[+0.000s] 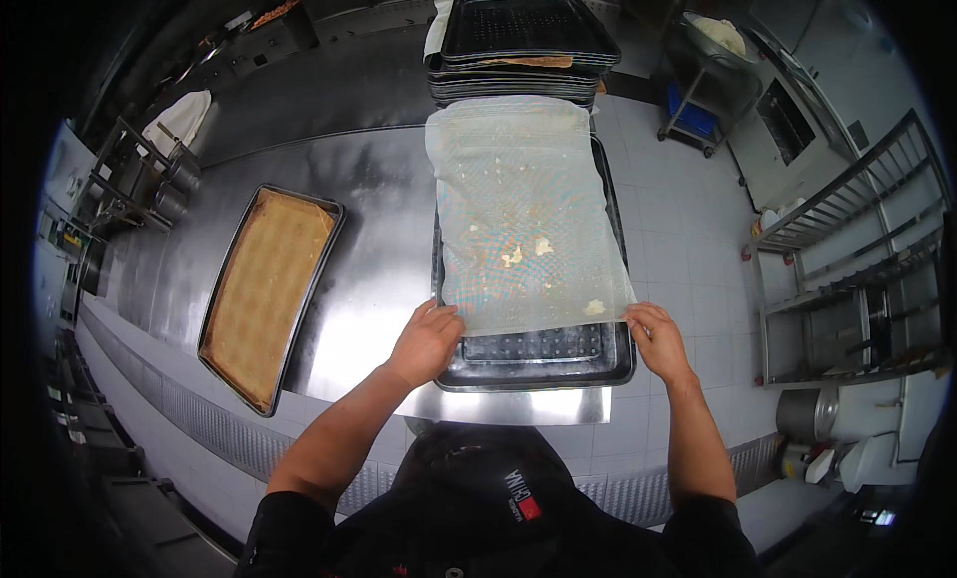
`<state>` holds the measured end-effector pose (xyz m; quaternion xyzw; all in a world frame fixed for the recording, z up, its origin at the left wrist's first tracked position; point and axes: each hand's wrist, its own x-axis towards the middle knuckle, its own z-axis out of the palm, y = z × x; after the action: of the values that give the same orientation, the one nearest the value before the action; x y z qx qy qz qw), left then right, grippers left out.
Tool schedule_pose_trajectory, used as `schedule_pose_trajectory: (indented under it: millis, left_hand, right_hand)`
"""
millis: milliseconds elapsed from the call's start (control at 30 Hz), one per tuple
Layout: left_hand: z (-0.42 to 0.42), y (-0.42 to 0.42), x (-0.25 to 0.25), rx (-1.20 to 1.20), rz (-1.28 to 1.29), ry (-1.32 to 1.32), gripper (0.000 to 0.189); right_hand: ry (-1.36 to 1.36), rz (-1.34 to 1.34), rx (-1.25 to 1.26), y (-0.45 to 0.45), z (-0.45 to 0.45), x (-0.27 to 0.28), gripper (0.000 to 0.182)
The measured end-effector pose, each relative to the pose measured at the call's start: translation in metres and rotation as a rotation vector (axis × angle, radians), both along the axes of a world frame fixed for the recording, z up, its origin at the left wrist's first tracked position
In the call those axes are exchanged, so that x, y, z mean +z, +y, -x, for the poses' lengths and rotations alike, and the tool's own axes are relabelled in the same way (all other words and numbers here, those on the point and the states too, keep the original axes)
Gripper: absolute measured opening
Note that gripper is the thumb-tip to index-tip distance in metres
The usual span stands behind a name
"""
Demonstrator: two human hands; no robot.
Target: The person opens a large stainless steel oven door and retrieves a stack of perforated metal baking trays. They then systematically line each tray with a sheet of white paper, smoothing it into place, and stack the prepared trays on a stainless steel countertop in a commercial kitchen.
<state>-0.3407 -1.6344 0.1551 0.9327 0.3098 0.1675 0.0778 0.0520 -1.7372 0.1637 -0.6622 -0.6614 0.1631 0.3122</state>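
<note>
A white mesh cloth [523,204] with scattered pale crumbs stretches over a black perforated baking tray [531,372]. My left hand [428,345] pinches the near left corner of this cloth. At the near right corner, my right hand [659,340] grips it between thumb and fingers. The cloth's far end reaches the foot of a stack of black trays [523,85]. Only the near part and the side rims of the tray under the cloth show; the rest is covered.
The steel worktable [374,279] bears a paper-lined baking tray [265,294] on the left, overhanging the near edge. A wheeled rack [845,279] stands at right. Behind it, a trolley [695,100] carries a bowl of white dough [719,38]. Metal pots [176,185] stand at far left.
</note>
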Motion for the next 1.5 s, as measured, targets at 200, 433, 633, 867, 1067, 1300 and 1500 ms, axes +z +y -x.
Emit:
schedule_pose_trajectory:
  millis: [200, 433, 633, 867, 1067, 1300, 1500]
  left_hand:
    - [0.006, -0.034, -0.032, -0.007, -0.005, 0.228, 0.009]
    - [-0.003, -0.041, -0.014, 0.031, 0.092, 0.461, 0.016]
    - [0.009, -0.039, -0.014, 0.087, 0.501, 0.326, 0.021]
    - [0.019, -0.046, -0.030, 0.798, 0.835, 0.147, 0.042]
    - [0.022, -0.035, -0.021, 0.641, 0.618, 0.286, 0.036]
    - [0.056, -0.031, 0.077, 0.799, 0.920, -0.185, 0.024]
    - [0.143, 0.006, 0.090, 0.908, 0.771, -0.627, 0.010]
  right_hand:
    - [-0.232, 0.071, -0.049, -0.036, 0.026, -0.036, 0.012]
    - [-0.460, 0.105, -0.035, -0.051, 0.046, -0.041, 0.015]
    - [-0.336, 0.328, -0.084, -0.038, 0.049, -0.007, 0.026]
    - [-0.307, 0.593, -0.360, -0.001, 0.022, -0.010, 0.032]
    - [-0.277, 0.664, -0.285, 0.002, 0.005, -0.012, 0.034]
    - [0.524, 0.825, -0.197, -0.010, 0.008, 0.045, 0.028]
    - [0.628, 1.087, 0.152, -0.023, 0.110, 0.044, 0.037]
